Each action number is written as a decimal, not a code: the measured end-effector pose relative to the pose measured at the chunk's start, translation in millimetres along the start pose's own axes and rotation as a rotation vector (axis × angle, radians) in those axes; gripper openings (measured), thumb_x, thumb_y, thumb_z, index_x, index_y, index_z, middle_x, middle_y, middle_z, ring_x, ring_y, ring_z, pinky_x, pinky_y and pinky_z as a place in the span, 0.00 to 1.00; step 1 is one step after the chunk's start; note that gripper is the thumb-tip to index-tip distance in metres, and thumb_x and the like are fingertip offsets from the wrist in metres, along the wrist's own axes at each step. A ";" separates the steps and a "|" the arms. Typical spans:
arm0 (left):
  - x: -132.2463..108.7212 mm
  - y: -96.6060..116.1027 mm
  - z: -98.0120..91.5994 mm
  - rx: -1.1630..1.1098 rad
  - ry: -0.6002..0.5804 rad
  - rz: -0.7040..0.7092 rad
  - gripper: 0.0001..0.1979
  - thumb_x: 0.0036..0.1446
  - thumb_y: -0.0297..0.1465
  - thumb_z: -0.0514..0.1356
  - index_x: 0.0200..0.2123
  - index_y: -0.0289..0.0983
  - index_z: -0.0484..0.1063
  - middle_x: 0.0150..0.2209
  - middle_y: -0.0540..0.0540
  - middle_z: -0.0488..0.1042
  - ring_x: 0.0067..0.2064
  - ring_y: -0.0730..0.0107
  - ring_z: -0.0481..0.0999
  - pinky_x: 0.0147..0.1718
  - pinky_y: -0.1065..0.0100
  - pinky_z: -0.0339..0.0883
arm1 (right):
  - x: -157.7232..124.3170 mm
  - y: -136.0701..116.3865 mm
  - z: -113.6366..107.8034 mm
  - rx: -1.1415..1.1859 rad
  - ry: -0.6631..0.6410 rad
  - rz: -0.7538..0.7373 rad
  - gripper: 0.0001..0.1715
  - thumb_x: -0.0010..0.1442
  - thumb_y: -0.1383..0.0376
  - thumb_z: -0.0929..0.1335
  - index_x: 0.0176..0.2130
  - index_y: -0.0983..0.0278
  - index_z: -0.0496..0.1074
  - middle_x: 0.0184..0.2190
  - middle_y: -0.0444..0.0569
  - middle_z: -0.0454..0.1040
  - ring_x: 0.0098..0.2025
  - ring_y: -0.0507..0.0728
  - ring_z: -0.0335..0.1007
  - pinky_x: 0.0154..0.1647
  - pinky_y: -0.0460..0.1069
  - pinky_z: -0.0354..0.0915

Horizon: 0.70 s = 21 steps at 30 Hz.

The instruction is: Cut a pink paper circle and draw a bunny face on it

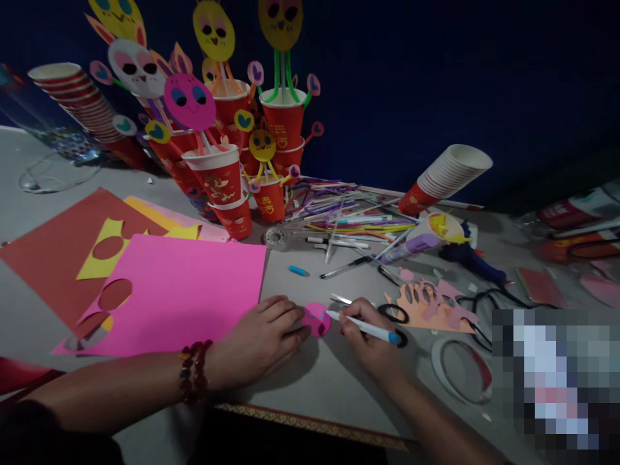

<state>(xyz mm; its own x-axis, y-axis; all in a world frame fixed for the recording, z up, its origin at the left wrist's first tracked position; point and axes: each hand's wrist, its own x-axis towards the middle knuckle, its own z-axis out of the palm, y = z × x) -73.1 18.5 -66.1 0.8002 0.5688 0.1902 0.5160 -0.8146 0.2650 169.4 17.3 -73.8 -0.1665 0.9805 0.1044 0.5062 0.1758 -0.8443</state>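
A small pink paper disc [316,318] lies on the grey table [310,374] near the front edge. My left hand [261,339] rests flat beside it, fingertips pressing on the disc's left rim. My right hand [371,339] is closed on a white pen with a blue cap [363,327], its tip touching the disc's right side. A beaded bracelet [195,370] circles my left wrist.
A pink paper sheet [179,294] with round cut-outs lies left, over yellow and red sheets. Behind stand red paper cups with face discs on straws [220,168], loose straws and pens [339,219], cup stacks [445,174], scissors [392,314], a tape ring [460,368], and orange paper scraps [431,303].
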 end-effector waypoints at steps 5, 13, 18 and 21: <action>0.5 0.2 -0.6 0.003 0.002 0.003 0.12 0.66 0.31 0.56 0.50 0.37 0.72 0.52 0.41 0.72 0.56 0.57 0.68 0.58 0.53 0.63 | 2.5 -2.0 -0.2 -0.017 -0.027 -0.008 0.11 0.63 0.61 0.63 0.29 0.61 0.67 0.19 0.40 0.65 0.21 0.53 0.61 0.24 0.46 0.56; 0.8 0.9 -0.7 -0.002 -0.011 -0.009 0.12 0.66 0.31 0.57 0.50 0.37 0.72 0.52 0.41 0.72 0.56 0.57 0.69 0.59 0.53 0.62 | 2.4 -3.3 -1.3 0.002 -0.046 -0.020 0.12 0.63 0.61 0.64 0.28 0.61 0.67 0.21 0.42 0.69 0.23 0.53 0.65 0.24 0.47 0.56; 1.3 0.6 -2.5 0.000 -0.032 -0.011 0.12 0.67 0.31 0.56 0.52 0.37 0.71 0.52 0.42 0.72 0.56 0.58 0.68 0.59 0.53 0.62 | -0.2 -2.1 -1.2 0.083 0.035 0.012 0.12 0.63 0.62 0.64 0.28 0.60 0.67 0.21 0.41 0.69 0.22 0.52 0.63 0.23 0.46 0.57; 1.5 0.8 -3.2 0.001 -0.012 -0.003 0.12 0.66 0.31 0.57 0.50 0.36 0.71 0.52 0.41 0.72 0.56 0.58 0.69 0.58 0.54 0.63 | 1.0 -3.7 -0.9 0.041 0.000 0.007 0.12 0.62 0.61 0.64 0.27 0.61 0.67 0.19 0.40 0.67 0.21 0.52 0.61 0.22 0.46 0.55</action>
<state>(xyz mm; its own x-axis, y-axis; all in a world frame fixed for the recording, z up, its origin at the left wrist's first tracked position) -72.5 19.1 -62.6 0.8024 0.5694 0.1785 0.5183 -0.8133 0.2645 168.2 17.7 -70.1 -0.1624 0.9818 0.0983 0.4724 0.1648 -0.8658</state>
